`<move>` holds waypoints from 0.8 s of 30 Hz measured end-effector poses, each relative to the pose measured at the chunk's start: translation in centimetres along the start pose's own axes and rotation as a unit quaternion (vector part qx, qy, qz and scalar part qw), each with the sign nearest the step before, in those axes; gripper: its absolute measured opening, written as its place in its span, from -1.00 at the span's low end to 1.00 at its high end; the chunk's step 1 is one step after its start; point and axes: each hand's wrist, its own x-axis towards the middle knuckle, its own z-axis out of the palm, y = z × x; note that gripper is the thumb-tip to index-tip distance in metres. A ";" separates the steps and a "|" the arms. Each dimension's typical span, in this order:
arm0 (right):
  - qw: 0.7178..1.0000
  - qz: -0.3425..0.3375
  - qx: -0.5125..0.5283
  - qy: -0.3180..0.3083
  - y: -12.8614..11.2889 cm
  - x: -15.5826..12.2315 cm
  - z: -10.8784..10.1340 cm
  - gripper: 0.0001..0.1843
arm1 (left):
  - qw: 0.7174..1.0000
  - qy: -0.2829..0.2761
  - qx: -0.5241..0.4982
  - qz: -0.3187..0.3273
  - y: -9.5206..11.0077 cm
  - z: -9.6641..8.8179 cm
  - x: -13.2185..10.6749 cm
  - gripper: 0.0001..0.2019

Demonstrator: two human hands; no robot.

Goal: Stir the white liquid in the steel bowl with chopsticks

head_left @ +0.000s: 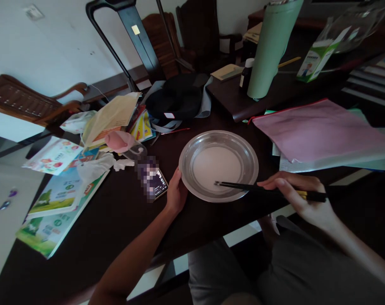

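A round metal basin (250, 169) rests on the dark table near its front edge, with a milky white liquid (216, 163) in it. My left hand (177, 192) grips the basin's left rim, its fingers partly hidden beneath the side. My right hand (298, 192) is closed around a pair of black chopsticks (243, 185). Their tips reach over the near rim and touch the liquid. Just left of my left hand lies a phone (159, 186) with its screen lit and partly pixelated.
Books (57, 212) and papers crowd the left side. A black cushion-like item (176, 99) lies behind the basin. A pink zip pouch (319, 131) covers papers at the right. Beyond stand a green tumbler (271, 51), a small dark bottle (246, 76) and a green-white carton (316, 61).
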 end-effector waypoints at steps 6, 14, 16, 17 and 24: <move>0.997 -0.064 -0.024 -0.022 1.4 1.1 2.1 -0.81 | 1.000 0.010 0.000 -0.004 0.1 -0.1 0.0 -0.63; 0.998 -0.049 -0.026 0.009 1.8 1.0 2.0 -0.83 | 1.000 0.015 0.010 -0.010 0.3 0.1 -0.1 -0.64; 0.998 -0.027 -0.045 0.035 1.4 0.6 1.2 -0.82 | 1.000 0.010 0.009 -0.008 0.2 0.0 -0.1 -0.63; 0.997 -0.012 -0.054 0.045 1.1 0.3 0.7 -0.80 | 1.000 0.007 0.007 -0.007 0.2 0.0 -0.1 -0.63; 0.999 0.037 -0.020 0.027 0.0 -0.4 -0.7 -0.68 | 1.000 0.005 -0.006 -0.004 0.0 -0.2 0.0 -0.62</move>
